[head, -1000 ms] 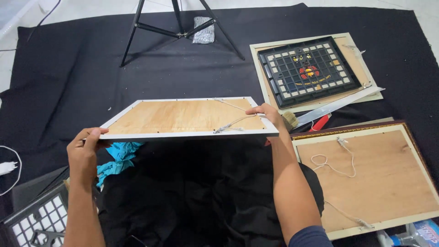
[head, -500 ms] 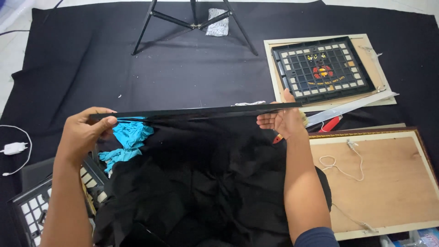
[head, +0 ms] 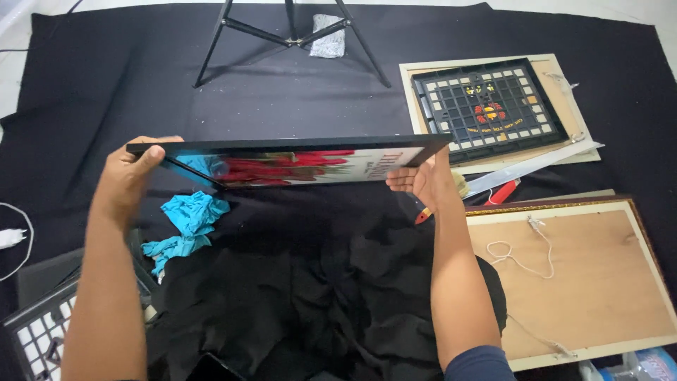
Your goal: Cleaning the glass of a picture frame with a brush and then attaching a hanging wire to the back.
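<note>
The left hand [head: 130, 180] grips the left end of a black-edged rectangular picture frame with a red printed front [head: 289, 159], thumb over the top edge and fingers closed around it. The right hand [head: 423, 182] supports the right end from below, palm up, fingers curled onto the underside.

Change since one second ago: the frame then showed its pale wooden backing board to the camera. Half a second ago it stood edge-on. Now the printed front comes into view from beneath the top edge. The frame has rotated about its long axis. In practical terms, the turn-over appears more than half complete, and the backing now faces away from the camera.

Orientation: the long axis runs left to right, nearly level, with the right end slightly farther. The printed face points toward the person and downward. The frame is held in the air above the black cloth on the floor [head: 296, 92], clear of it.

Surroundings, left to right: a crumpled turquoise rag [head: 185, 222] lies below the left end. A black tripod base [head: 289, 35] stands at the far centre. A black gridded panel on a cream board [head: 490, 109] lies far right. A wooden-backed frame with string [head: 571, 282] lies near right.
</note>
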